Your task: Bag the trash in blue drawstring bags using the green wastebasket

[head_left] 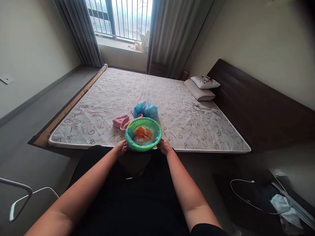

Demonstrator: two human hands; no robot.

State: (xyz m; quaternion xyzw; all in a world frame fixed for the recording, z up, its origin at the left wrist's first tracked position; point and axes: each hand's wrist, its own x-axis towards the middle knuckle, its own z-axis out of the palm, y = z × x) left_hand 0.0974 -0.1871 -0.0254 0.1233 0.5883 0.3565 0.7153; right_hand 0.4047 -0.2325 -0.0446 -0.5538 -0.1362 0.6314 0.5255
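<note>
Both hands [142, 147] grip the green basket [143, 133] between them.

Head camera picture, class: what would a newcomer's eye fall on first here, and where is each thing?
First, the green basket at the mattress's near edge, with orange and white cloth inside, gripped by the left hand and right hand on opposite sides of its rim. Just behind it lie a blue bundle and a pink cloth on the letter-printed mattress.

A basket [143, 134] sat at the near edge of the mattress [103, 98], a bundle [143, 135] inside it; a bag [146, 110] lay just behind, folded cloth [121, 121] behind to its left, two stacked pillows [202, 88] far right by the headboard [258, 108]
</note>
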